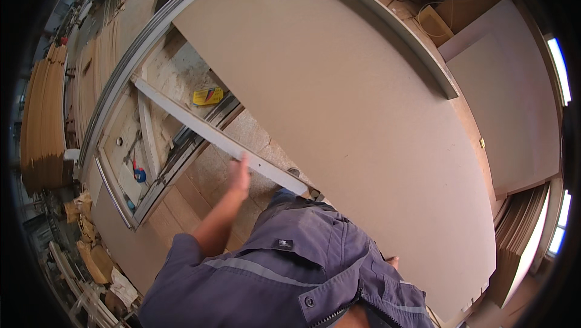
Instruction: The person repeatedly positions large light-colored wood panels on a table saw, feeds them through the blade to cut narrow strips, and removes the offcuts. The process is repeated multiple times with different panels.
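My left hand (240,177) is smeared by motion beside a pale metal bar (212,134). Whether it touches the bar, and how its fingers are set, I cannot make out. Only a small part of my right hand (393,261) shows past my jacket, at the near edge of a large beige board (345,104); its fingers are mostly hidden. The board lies flat across a machine table, and a long raised fence (399,25) stands along its far right side.
Under the open frame lie a yellow box (207,96) and a blue-and-red tape measure (140,173). Stacked boards (43,116) stand at the far left, and more panels (526,237) lean at the right. Scrap pieces (97,255) litter the lower left.
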{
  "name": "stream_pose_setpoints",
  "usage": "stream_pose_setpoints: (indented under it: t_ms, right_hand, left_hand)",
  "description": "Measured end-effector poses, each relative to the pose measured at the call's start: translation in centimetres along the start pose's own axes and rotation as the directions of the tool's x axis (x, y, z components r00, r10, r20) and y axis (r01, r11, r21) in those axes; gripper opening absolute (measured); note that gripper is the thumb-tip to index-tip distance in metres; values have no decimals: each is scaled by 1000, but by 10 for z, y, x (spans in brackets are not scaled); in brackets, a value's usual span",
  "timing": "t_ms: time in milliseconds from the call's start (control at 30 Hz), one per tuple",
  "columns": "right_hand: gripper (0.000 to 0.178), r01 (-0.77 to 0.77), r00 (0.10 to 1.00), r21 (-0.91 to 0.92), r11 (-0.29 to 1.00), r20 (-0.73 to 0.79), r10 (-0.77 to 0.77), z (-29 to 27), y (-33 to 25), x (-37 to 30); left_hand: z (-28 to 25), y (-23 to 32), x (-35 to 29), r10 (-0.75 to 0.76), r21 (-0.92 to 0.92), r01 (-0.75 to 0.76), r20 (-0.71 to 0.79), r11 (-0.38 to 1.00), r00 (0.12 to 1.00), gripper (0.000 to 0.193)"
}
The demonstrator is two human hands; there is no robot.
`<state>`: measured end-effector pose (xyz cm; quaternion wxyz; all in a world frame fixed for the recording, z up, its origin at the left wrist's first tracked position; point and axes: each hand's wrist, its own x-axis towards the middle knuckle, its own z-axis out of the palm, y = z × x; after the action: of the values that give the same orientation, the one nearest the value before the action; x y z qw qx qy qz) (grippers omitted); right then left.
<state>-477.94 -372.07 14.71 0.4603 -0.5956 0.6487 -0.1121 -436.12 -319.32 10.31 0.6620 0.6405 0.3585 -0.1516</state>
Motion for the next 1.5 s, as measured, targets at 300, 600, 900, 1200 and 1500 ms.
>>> stream_pose_setpoints:
  t_ms: [300, 600, 900, 1200, 1500]
  right_hand:
    - [54, -451, 888, 583, 676, 219, 403, 35, -70, -41]
    - [53, -479, 866, 610, 631, 213, 452, 49, -109, -65]
    - [57, -515, 856, 620, 592, 338, 390, 46, -95, -62]
    - [61, -398, 917, 735, 549, 332, 221, -68, -37, -3]
    - [48, -230, 917, 788, 572, -21, 399, -91, -90, -21]
  left_hand:
    - [72, 14, -25, -106, -507, 138, 93, 851, 990, 70]
    - [110, 18, -101, -266, -228, 429, 513, 874, 816, 48]
    - [155, 3, -142, -303, -226, 481, 538, 847, 786, 46]
    - [164, -8, -142, -233, -202, 320, 361, 926, 903, 57]
    - [145, 87, -71, 459, 544, -246, -299, 803, 837, 64]
